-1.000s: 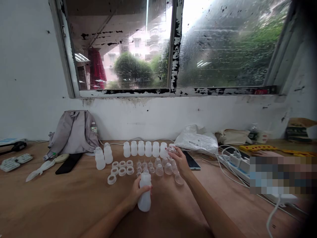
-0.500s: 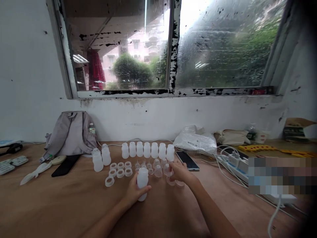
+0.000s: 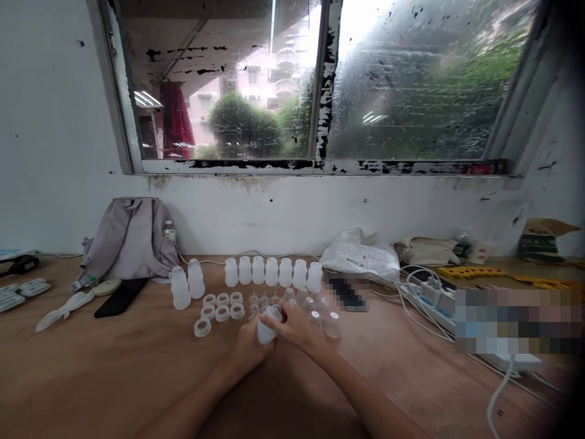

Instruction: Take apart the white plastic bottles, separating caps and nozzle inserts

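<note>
A frosted white baby bottle (image 3: 265,332) is tilted in front of me, with my left hand (image 3: 250,338) wrapped round its body. My right hand (image 3: 295,326) closes over the bottle's upper end, its fingers round what looks like a clear dome cap (image 3: 273,313); they partly hide it. Just beyond my hands are clear teats (image 3: 264,299) in rows. To the right stand several clear caps (image 3: 332,324). White collar rings (image 3: 222,313) lie in rows on the left. A line of open bottles (image 3: 272,272) stands behind, and two assembled bottles (image 3: 180,289) stand further left.
A grey backpack (image 3: 132,241), a black phone-like slab (image 3: 119,299) and a knotted plastic bag (image 3: 68,311) lie left on the brown table (image 3: 137,372). Right are a clear plastic package (image 3: 361,256), a partly blurred phone (image 3: 347,292), and a power strip (image 3: 439,299) with trailing white cables.
My right hand has moved left from the clear caps to the top of the bottle. The bottle in my left hand has tilted, and the view has shifted slightly.
</note>
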A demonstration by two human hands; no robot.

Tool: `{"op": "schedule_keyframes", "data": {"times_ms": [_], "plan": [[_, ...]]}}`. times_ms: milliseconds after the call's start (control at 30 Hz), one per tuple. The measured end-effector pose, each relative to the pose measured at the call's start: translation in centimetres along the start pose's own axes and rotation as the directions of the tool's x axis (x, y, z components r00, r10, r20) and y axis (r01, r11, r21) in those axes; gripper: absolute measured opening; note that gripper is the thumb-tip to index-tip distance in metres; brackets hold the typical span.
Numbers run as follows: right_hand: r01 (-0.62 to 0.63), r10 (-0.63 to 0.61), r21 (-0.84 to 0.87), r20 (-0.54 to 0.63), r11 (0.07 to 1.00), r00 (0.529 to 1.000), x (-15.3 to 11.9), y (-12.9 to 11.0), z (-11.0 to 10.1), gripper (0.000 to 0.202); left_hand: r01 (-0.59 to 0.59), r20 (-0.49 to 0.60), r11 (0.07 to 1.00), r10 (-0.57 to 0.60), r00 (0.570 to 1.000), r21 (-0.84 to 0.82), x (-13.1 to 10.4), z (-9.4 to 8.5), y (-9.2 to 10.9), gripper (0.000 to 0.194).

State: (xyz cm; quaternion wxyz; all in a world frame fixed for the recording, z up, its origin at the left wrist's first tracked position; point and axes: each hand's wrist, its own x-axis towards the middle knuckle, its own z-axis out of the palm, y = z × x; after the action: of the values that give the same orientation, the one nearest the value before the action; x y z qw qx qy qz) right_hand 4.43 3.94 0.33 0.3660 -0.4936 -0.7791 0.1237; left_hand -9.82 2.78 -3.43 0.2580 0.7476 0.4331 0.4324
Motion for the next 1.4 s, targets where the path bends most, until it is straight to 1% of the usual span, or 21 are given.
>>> {"op": "schedule_keyframes", "data": {"times_ms": [67,133,267,333,367,433,467,500,567,633,700,733,800,867,900,967,1033,1133,1233,1333,1400], "plan": [[-0.006,0.007,0.022,-0.050,1.000,0.999,-0.1,-0.1,0.3,0.041,-0.016,0.047,1.000,0.017,0.999,-0.020,-0.2,-0.4,0.4,0.028],[-0.016,0.020,0.073,-0.062,0.997,0.998,-0.2,-0.1,0.3,0.044,-0.015,0.120,0.998,0.022,0.993,-0.061,-0.3,-1.1,1.0,0.031],[-0.037,0.036,0.220,0.009,0.975,0.999,-0.2,-0.4,0.3,0.041,0.060,0.255,0.982,-0.013,0.967,-0.178,0.0,-2.7,1.9,0.030],[-0.045,0.029,0.307,0.056,0.951,0.998,-0.2,-0.6,0.1,0.040,0.154,0.344,0.944,-0.048,0.938,-0.290,0.0,-3.1,2.0,0.025],[-0.050,0.022,0.358,0.084,0.933,0.996,-0.2,-0.8,-0.1,0.040,0.231,0.408,0.902,-0.068,0.910,-0.364,0.0,-3.3,1.9,0.022],[-0.077,-0.013,0.475,0.184,0.877,0.983,-0.1,-1.0,-0.7,0.037,0.407,0.542,0.764,-0.090,0.836,-0.501,-0.4,-3.3,1.9,0.019],[-0.104,-0.039,0.533,0.251,0.840,0.967,0.0,-1.1,-1.1,0.037,0.480,0.591,0.683,-0.087,0.802,-0.551,-0.6,-3.2,1.9,0.020],[-0.140,-0.067,0.582,0.319,0.801,0.945,0.0,-1.1,-1.6,0.037,0.530,0.620,0.610,-0.080,0.780,-0.588,-0.8,-3.2,1.9,0.023],[-0.202,-0.123,0.652,0.417,0.731,0.901,0.3,-0.9,-2.4,0.043,0.564,0.629,0.517,-0.062,0.775,-0.643,-1.3,-3.0,1.9,0.029],[-0.222,-0.145,0.672,0.445,0.706,0.884,0.6,-0.4,-2.8,0.048,0.561,0.622,0.472,-0.032,0.782,-0.680,-1.4,-2.8,1.8,0.031],[-0.214,-0.116,0.642,0.431,0.736,0.895,1.0,0.4,-2.8,0.047,0.549,0.609,0.435,-0.001,0.793,-0.714,-1.3,-2.8,1.4,0.029],[-0.193,-0.085,0.611,0.396,0.768,0.914,1.2,0.9,-2.6,0.045,0.543,0.605,0.423,0.016,0.796,-0.726,-1.2,-2.8,1.2,0.029],[-0.141,-0.016,0.532,0.281,0.835,0.960,1.4,1.8,-2.1,0.038,0.537,0.606,0.417,0.045,0.794,-0.733,-1.1,-2.8,0.8,0.031],[-0.119,0.033,0.490,0.181,0.864,0.983,1.6,2.3,-1.7,0.031,0.532,0.611,0.432,0.057,0.789,-0.728,-1.0,-2.7,0.6,0.034],[-0.126,0.053,0.500,0.158,0.857,0.986,1.6,2.4,-1.5,0.031,0.525,0.604,0.438,0.052,0.795,-0.729,-1.0,-2.6,0.5,0.035],[-0.155,0.078,0.568,0.158,0.808,0.984,1.6,2.1,-1.3,0.034,0.507,0.571,0.442,0.014,0.821,-0.740,-1.1,-2.3,0.6,0.035],[-0.150,0.079,0.612,0.143,0.776,0.987,1.5,1.5,-1.3,0.039,0.496,0.542,0.451,-0.032,0.839,-0.742,-1.1,-1.9,0.6,0.035],[-0.092,0.056,0.574,0.079,0.813,0.995,1.4,0.7,-1.4,0.039,0.529,0.554,0.435,-0.079,0.829,-0.729,-1.0,-1.4,0.5,0.048],[-0.099,0.050,0.551,0.103,0.829,0.993,1.5,0.8,-1.7,0.037,0.565,0.579,0.402,-0.100,0.809,-0.720,-0.8,-1.0,0.2,0.057],[-0.133,0.028,0.592,0.183,0.795,0.983,1.6,1.5,-2.0,0.036,0.582,0.583,0.377,-0.125,0.803,-0.721,-0.7,-0.7,0.1,0.059],[-0.142,0.013,0.622,0.208,0.770,0.978,1.7,2.0,-2.0,0.035,0.592,0.586,0.347,-0.135,0.799,-0.727,-0.6,-0.8,0.1,0.059]]}}
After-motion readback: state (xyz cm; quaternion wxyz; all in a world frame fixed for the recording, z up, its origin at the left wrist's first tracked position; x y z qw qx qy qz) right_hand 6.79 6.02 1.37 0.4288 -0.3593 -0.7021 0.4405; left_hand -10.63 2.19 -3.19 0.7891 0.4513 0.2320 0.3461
